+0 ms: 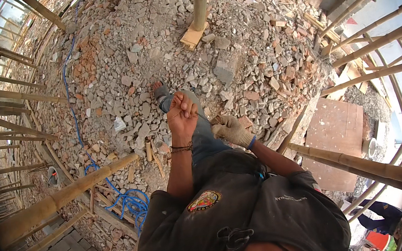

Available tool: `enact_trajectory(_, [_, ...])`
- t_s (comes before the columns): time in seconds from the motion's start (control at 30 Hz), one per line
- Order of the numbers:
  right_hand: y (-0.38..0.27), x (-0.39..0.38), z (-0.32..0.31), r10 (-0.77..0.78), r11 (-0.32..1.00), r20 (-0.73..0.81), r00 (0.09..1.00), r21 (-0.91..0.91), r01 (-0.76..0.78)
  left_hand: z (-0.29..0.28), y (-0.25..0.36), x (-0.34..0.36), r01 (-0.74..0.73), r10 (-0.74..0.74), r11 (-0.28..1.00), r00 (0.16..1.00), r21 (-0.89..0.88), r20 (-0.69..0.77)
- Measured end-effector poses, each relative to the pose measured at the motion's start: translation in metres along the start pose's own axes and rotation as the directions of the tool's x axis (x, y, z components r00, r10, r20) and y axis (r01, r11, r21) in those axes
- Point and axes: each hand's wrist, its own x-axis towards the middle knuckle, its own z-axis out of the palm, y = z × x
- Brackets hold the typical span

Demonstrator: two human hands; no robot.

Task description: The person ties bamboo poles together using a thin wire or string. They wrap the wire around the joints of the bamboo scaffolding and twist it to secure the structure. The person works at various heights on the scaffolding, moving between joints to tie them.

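My bare left hand (182,115) is raised in front of my body, with its fingers curled in toward the palm and nothing visible in them. A dark cord bracelet (181,148) circles that wrist. To its right, my right hand (233,130) wears a pale knitted work glove with a blue cuff edge. The gloved fingers are bent inward beside my leg, and whatever they may hold is hidden. A gap separates the two hands. Below them are my jeans (204,138) and one foot (159,91) on the rubble.
Broken brick and concrete rubble (113,60) covers the ground. A bamboo post (201,0) stands on a wooden block (192,37) ahead. Bamboo poles (66,195) flank me on both sides. A blue hose (132,204) lies coiled at left; a brown board (335,136) lies at right.
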Motion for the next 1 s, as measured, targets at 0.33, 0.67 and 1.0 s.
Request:
enact_trajectory(0.33, [-0.029,0.037,-0.02,-0.211,0.965,0.498,0.841,0.243,0.098,0.106,0.012,-0.012,0.049,-0.219,0.925,0.879,0.377,0.423])
enact_trajectory(0.67, [-0.036,0.011,0.023,-0.064,0.946,0.948,0.313,0.158,-0.285,0.177,0.006,-0.037,0.459,-0.586,0.806,0.531,0.374,0.612])
enact_trajectory(1.0, [-0.081,0.03,0.014,-0.114,0.968,-0.288,0.951,0.181,0.171,0.096,-0.004,0.044,-0.273,0.375,0.484,0.923,0.831,0.085])
